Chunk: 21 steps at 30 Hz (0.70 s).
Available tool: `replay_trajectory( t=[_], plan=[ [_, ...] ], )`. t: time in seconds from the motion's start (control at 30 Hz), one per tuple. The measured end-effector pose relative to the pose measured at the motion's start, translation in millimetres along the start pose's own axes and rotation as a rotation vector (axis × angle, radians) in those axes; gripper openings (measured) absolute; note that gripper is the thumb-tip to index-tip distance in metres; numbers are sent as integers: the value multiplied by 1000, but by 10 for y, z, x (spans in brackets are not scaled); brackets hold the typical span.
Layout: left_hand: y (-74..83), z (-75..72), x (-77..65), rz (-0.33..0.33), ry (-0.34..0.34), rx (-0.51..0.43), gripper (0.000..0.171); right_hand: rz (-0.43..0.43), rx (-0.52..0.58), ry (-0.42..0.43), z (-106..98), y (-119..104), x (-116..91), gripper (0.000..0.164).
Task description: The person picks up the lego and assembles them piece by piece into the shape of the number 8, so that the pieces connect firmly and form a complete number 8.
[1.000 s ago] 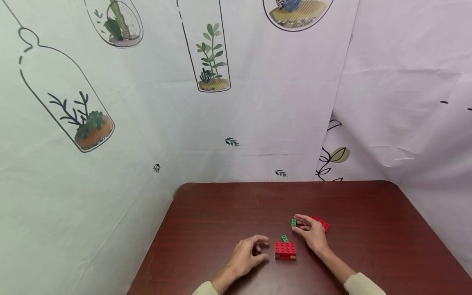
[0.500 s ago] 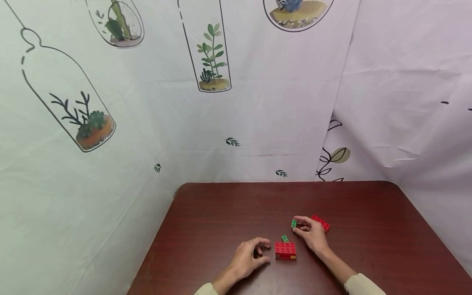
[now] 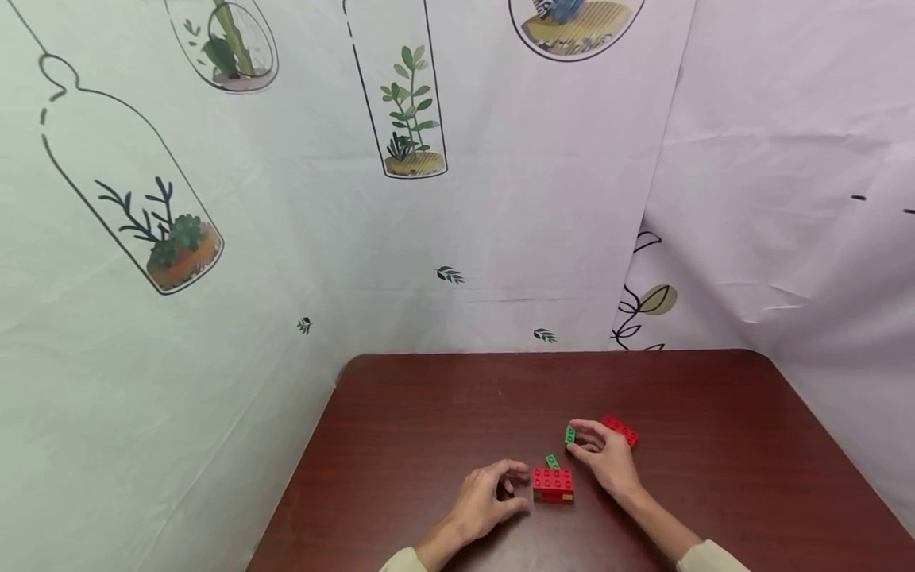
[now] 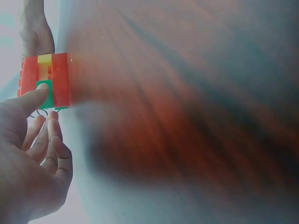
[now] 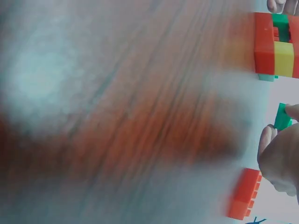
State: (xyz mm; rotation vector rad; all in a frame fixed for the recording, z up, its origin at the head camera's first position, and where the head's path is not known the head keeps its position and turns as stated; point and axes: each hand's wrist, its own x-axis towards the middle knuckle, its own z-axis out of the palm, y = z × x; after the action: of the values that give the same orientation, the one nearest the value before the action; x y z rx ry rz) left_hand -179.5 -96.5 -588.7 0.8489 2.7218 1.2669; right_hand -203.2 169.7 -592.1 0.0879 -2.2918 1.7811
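A stack of toy bricks (image 3: 554,481) stands on the table, with a studded red brick on top. The left wrist view shows a yellow brick (image 4: 44,59) and a green brick (image 4: 49,100) between its two red layers. My left hand (image 3: 480,499) is just left of the stack, thumb and fingers apart and holding nothing; whether a fingertip touches it, I cannot tell. Beyond the stack, my right hand (image 3: 608,461) pinches a small green brick (image 3: 569,434) between thumb and fingers. Another green brick (image 3: 553,461) shows directly behind the stack.
A loose red brick (image 3: 620,430) lies behind the right hand, partly hidden by it. The dark wooden table (image 3: 429,397) reaches back to a patterned cloth wall (image 3: 486,238), with cloth on both sides too.
My left hand has moved slightly right, closer to the stack. The right hand and its green brick have shifted very slightly toward me; the stack has stayed in place.
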Motion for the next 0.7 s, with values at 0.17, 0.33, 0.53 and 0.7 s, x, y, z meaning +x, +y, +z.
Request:
replay_trajectory(
  t=[0.17, 0.33, 0.53, 0.7],
  plan=[
    [38, 9, 23, -19, 8, 6, 41, 23, -13, -2, -39, -58, -18, 36],
    [67, 25, 44, -32, 3, -4, 40, 56, 15, -27, -73, -144, -71, 35],
    [77, 48, 62, -28, 16, 3, 38, 61, 28, -70, -96, -275, -185, 33],
    [81, 59, 70, -17, 27, 5, 36, 77, 59, -104, -111, -343, -295, 33]
  ],
)
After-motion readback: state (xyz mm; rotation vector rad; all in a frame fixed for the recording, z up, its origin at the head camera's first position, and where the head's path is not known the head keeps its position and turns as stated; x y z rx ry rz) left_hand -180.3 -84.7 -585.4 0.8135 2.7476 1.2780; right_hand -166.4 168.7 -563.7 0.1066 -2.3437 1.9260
